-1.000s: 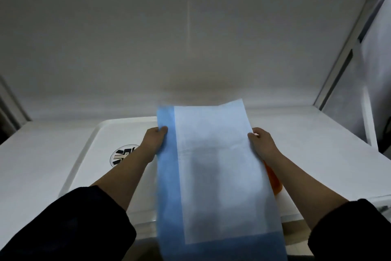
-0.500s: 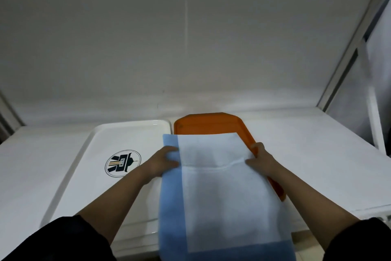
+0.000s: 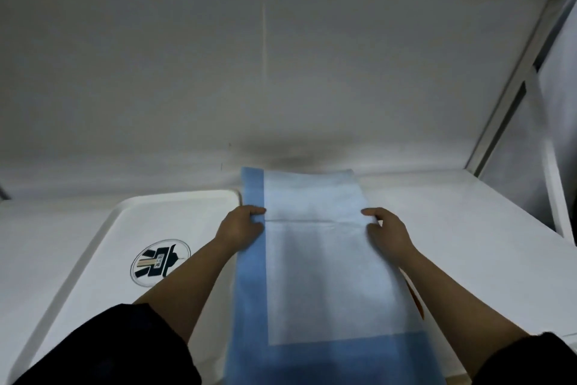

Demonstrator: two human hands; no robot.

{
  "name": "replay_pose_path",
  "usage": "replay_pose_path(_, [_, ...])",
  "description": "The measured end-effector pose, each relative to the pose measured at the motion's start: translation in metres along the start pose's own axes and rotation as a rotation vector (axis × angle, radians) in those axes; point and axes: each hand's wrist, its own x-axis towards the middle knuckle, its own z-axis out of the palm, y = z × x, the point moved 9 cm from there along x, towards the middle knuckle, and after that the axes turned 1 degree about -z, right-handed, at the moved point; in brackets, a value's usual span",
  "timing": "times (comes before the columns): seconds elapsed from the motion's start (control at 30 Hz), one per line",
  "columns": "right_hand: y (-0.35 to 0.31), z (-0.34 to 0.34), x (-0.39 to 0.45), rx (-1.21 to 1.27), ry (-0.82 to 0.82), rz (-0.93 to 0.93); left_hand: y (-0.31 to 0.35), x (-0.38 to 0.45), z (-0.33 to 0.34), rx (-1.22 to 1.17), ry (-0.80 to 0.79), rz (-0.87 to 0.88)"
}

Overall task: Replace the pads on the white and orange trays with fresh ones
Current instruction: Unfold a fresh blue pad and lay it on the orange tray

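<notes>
Left hand (image 3: 240,224): I grip the pad's (image 3: 324,260) left edge.
Right hand (image 3: 387,230): I grip its right edge.
Orange tray (image 3: 416,300): almost covered.
White tray (image 3: 175,206): left, bare.

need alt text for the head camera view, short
Two hands, left hand and right hand, spread a blue-edged pad over an orange tray, almost hiding it. A bare white tray with a round logo sits left.

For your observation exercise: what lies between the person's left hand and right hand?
In the head view, the blue-edged pad spans the stretch from the left hand to the right hand; each holds one side edge.
</notes>
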Motion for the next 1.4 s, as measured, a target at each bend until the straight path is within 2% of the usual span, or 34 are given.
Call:
replay_pose_path(0.13, [0.013,0.027,0.006,-0.137,-0.19,0.02,0.004,-0.003,0.036,-0.078,-0.222,0.005])
replay_pose_path(0.3, [0.022,0.026,-0.006,-0.159,-0.2,0.035,-0.014,-0.006,0.035,0.044,-0.208,-0.06])
replay_pose_path(0.43, [0.028,0.017,-0.016,-0.232,-0.222,0.07,-0.022,-0.019,0.038,0.017,-0.267,-0.162])
replay_pose_path(0.6, [0.023,0.015,-0.017,-0.219,-0.156,0.101,-0.02,-0.021,0.035,0.239,-0.133,-0.078])
replay_pose_path(0.73, [0.019,0.018,-0.02,-0.242,-0.132,0.091,-0.021,-0.02,0.032,0.256,-0.063,-0.088])
replay_pose_path(0.83, [0.017,0.02,-0.022,-0.279,-0.144,0.071,-0.019,-0.021,0.035,0.277,-0.096,-0.094])
replay_pose_path(0.97, [0.01,0.02,-0.028,-0.496,-0.164,0.02,-0.017,-0.025,0.043,0.327,-0.152,-0.084])
replay_pose_path(1.17, [-0.003,0.014,-0.033,-0.762,-0.103,-0.014,-0.018,-0.034,0.046,0.425,-0.173,-0.056])
replay_pose_path(1.23, [-0.013,0.013,-0.036,-0.923,-0.067,-0.068,-0.014,-0.037,0.042,0.515,-0.116,-0.028])
replay_pose_path(1.3, [-0.027,0.012,-0.031,-1.037,-0.011,-0.153,-0.005,-0.037,0.034,0.685,0.007,0.026])
replay_pose_path(1.37, [-0.039,0.023,-0.026,-1.003,0.017,-0.278,0.005,-0.033,0.042,0.75,0.057,0.14])
replay_pose_path(1.4, [-0.043,0.038,-0.023,-0.909,-0.059,-0.31,0.01,-0.028,0.053,0.74,0.037,0.203])
